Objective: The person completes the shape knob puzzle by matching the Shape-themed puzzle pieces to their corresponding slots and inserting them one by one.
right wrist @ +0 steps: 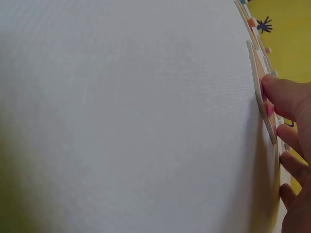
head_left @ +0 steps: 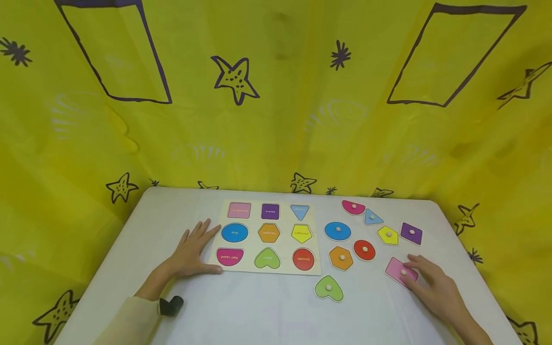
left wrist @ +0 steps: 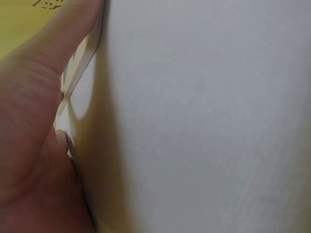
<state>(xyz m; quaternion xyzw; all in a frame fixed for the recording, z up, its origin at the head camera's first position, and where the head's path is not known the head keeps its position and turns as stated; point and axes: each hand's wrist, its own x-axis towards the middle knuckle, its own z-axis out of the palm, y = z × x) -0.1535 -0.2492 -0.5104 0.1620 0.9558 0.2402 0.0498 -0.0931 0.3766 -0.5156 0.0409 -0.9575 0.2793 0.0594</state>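
Note:
A light wooden puzzle board (head_left: 254, 269) with printed shapes in three rows lies on the white table. My left hand (head_left: 191, 251) rests at the board's left side, fingers spread, thumb by the near-left corner. In the left wrist view, the thumb (left wrist: 53, 41) lies along the board's edge. My right hand (head_left: 435, 287) is over the pink rectangle piece (head_left: 394, 269), with its thumb beside the wooden knob (head_left: 403, 272) and the index finger past the far edge. In the right wrist view, the thumb (right wrist: 284, 92) touches the piece; the knob is not plainly visible there.
Several knobbed pieces lie right of the board, among them a green heart (head_left: 329, 289), an orange hexagon (head_left: 341, 258), a red circle (head_left: 364, 250), a blue oval (head_left: 338, 231) and a purple square (head_left: 411, 233). A yellow patterned curtain (head_left: 276, 134) hangs behind the table.

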